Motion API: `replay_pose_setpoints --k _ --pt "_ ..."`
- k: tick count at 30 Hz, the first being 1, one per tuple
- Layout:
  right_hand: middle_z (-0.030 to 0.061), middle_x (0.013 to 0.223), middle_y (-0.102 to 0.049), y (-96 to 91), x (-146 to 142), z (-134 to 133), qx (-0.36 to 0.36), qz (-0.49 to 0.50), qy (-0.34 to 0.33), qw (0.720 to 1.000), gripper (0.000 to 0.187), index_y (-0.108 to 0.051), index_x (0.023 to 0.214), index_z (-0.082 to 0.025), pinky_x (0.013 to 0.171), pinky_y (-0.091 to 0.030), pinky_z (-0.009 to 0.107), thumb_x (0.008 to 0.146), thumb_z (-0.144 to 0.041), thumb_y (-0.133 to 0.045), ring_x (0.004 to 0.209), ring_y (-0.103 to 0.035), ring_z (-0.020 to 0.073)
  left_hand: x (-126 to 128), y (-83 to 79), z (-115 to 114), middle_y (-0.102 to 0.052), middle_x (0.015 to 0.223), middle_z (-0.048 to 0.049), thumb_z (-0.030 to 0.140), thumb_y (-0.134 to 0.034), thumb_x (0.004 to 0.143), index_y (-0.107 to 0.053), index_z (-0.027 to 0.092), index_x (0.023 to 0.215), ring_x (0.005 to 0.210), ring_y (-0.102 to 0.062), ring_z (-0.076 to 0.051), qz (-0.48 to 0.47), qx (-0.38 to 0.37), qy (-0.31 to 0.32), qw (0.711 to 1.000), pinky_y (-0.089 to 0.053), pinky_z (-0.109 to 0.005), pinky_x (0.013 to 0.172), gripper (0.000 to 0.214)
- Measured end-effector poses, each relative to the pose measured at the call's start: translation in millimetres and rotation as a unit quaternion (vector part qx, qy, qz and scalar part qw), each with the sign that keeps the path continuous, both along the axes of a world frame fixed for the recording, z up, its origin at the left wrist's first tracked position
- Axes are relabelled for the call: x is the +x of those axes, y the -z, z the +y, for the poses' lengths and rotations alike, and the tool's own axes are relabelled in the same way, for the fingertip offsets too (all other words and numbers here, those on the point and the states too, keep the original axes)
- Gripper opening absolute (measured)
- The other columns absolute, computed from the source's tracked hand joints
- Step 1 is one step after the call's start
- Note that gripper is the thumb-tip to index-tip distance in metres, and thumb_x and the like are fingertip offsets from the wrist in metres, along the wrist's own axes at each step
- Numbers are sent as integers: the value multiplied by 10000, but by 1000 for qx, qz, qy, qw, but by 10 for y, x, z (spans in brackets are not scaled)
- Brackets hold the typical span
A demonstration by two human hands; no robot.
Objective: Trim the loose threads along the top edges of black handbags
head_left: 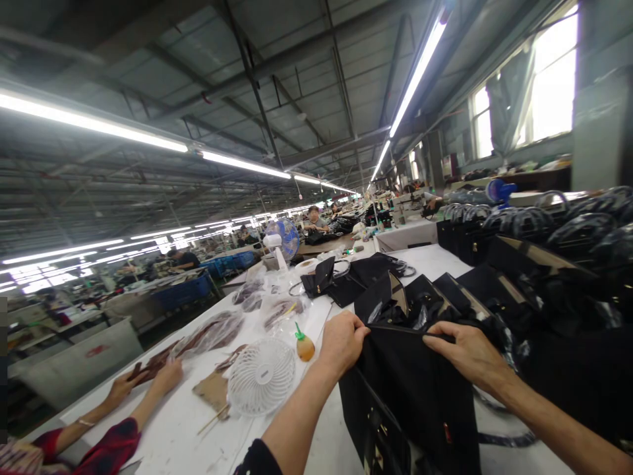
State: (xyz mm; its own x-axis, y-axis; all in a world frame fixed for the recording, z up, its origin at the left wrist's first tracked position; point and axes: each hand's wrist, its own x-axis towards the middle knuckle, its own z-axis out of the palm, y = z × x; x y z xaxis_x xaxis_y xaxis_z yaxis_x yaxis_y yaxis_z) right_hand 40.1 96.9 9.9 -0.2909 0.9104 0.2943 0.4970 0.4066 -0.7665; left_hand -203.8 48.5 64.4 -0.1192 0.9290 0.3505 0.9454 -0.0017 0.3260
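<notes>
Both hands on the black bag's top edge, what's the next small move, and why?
Probably spread the opening wider. The left hand and the right hand each pinch the black bag at its top edge, with the mouth between them barely parted, so the inside is not yet visible.

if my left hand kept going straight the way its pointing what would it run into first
Probably the open black handbag just beyond the black bag that the left hand grips by its top edge; depth is hard to judge, so the gap between them is unclear.
</notes>
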Motion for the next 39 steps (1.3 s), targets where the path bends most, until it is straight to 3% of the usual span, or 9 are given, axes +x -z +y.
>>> replay_pose_setpoints --k 7,12,15,21,27,31,39 --pt "-7 986 -701 43 -129 142 111 -76 -43 990 283 -721 975 -257 812 -425 333 818 -422 -554 935 -631 238 70 -1 0 -718 872 -34 313 -645 827 -722 199 778 853 -641 -201 12 -2 -17 1000 -417 -306 757 147" --pt "-16 899 -708 65 -165 256 132 -123 -45 982 151 -725 900 -253 735 -421 310 875 -346 -609 868 -644 220 111 -17 16 -720 881 -42 305 -644 826 -721 192 776 852 -644 -205 23 -8 -23 999 -415 -307 748 146" --pt "-33 828 -700 77 -138 325 136 -148 -48 978 118 -716 836 -253 703 -406 291 900 -310 -635 822 -646 199 132 2 39 -720 885 -37 318 -644 826 -718 199 782 846 -645 -203 33 -8 -24 999 -415 -307 737 147" --pt "-23 728 -669 74 -116 354 135 -194 -29 971 228 -680 728 -233 651 -378 282 944 -287 -632 751 -639 193 189 23 76 -721 893 -32 331 -636 832 -718 207 785 853 -650 -206 51 -8 -21 998 -424 -311 750 156" --pt "37 822 -685 -119 -290 224 140 -235 -17 962 145 -689 816 -214 645 -367 304 939 -279 -645 820 -649 252 214 -6 80 -728 899 -40 331 -639 832 -730 209 800 857 -656 -207 54 -14 -42 998 -437 -309 754 156" --pt "23 825 -681 -225 -497 218 130 -232 -41 963 166 -686 786 -201 688 -408 289 933 -278 -668 839 -644 219 214 1 89 -729 897 -38 335 -646 828 -733 208 802 854 -659 -208 62 -11 -46 997 -440 -308 756 156" --pt "6 780 -640 -245 -655 396 68 -218 -68 971 196 -668 839 -160 765 -512 358 951 -321 -670 775 -624 193 183 54 117 -717 880 -47 342 -638 838 -726 199 796 850 -651 -199 61 -9 -50 997 -435 -297 755 173"
